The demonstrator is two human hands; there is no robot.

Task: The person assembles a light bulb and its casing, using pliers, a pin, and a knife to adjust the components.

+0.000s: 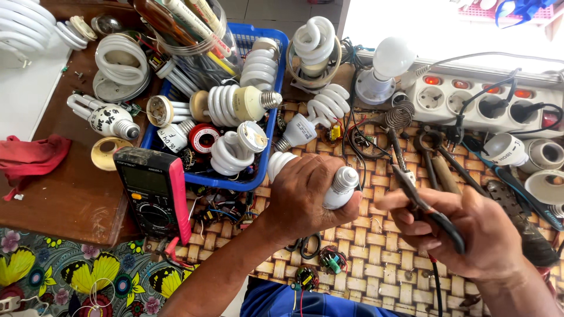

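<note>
left hand (305, 196) curled shut around a white spiral lamp (332, 185), fingers (329, 176) wrapped over its body, screw base (345, 177) poking out to the right, glass coils (277, 163) showing past the wrist side. held just above a woven bamboo mat (364, 252), near the edge of a blue plastic basket (265, 138). right hand (470, 226) closed on the dark handles of pliers (420, 202), thumb and fingers (411, 211) pressed tight, tool tip aimed up and left, close to the lamp's base but apart from it.

on the mat: snips, loose wires, small circuit boards, a coiled spring (400, 113). basket heaped with more spiral lamps and a red tape roll (204, 138). beside it a black and red multimeter (154, 194) on a brown wooden tabletop (64, 194), with a red cloth (32, 155) at the left edge. at the back a white power strip (470, 100) with plugs in, and a round bulb (392, 57) in a socket. butterfly-patterned fabric (70, 276) low left.
</note>
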